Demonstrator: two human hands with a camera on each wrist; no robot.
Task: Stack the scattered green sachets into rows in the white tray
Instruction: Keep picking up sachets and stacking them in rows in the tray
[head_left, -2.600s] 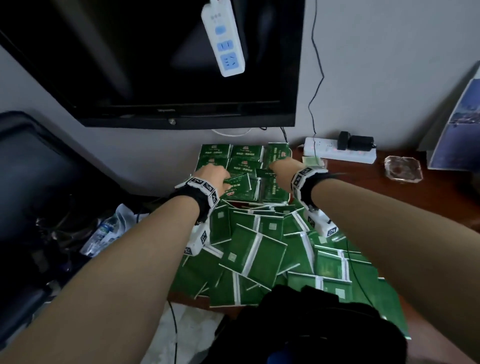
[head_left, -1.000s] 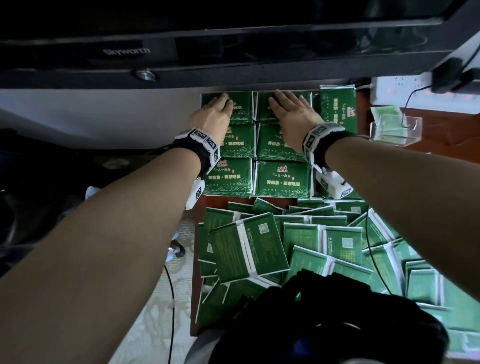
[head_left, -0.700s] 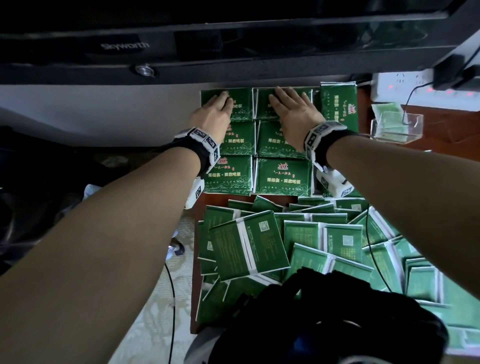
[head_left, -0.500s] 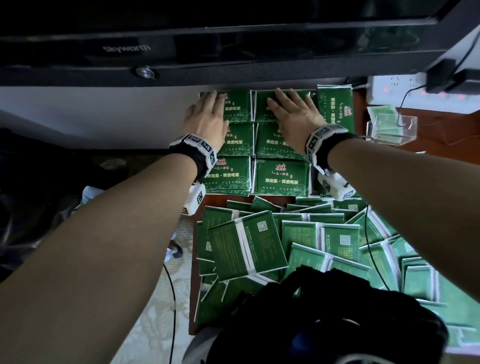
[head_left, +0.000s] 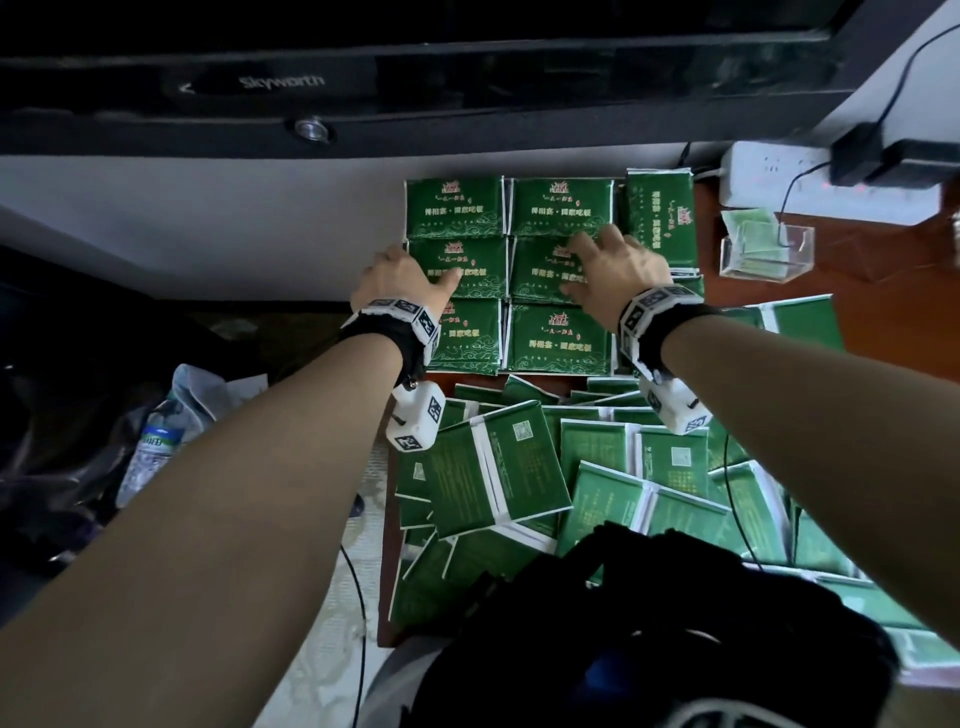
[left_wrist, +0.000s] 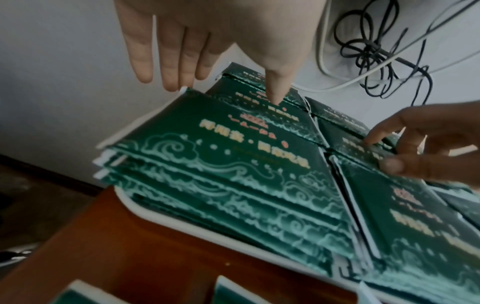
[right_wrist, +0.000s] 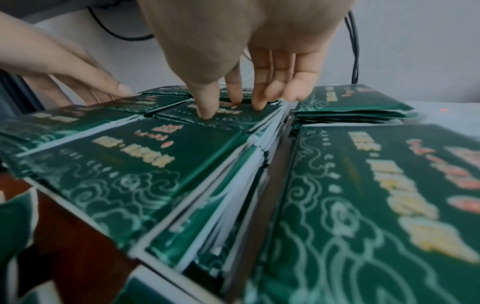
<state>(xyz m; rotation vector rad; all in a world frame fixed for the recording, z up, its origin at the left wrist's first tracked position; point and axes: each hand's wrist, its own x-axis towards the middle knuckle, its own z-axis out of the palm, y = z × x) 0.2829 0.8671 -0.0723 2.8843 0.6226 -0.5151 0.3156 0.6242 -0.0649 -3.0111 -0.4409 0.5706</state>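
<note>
Dim room: pale wall (head_left: 208, 218) behind a reddish-brown wooden table (head_left: 883, 301); black Skyworth television (head_left: 363, 88) mounted above; white power strip (head_left: 779, 171) at right; patterned floor (head_left: 322, 623) below.

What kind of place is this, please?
Probably a hotel or guest room: a Skyworth television hangs on the wall above a wooden desk with a power strip and a clear holder.

Both my forearms reach forward, roughly parallel, each with a banded wrist mount. My left hand (head_left: 397, 278) lies palm down, fingers straight and together, thumb tip pressing downward. My right hand (head_left: 615, 273) is palm down too, fingers slightly spread and bent, fingertips (right_wrist: 206, 111) pressing down.
</note>
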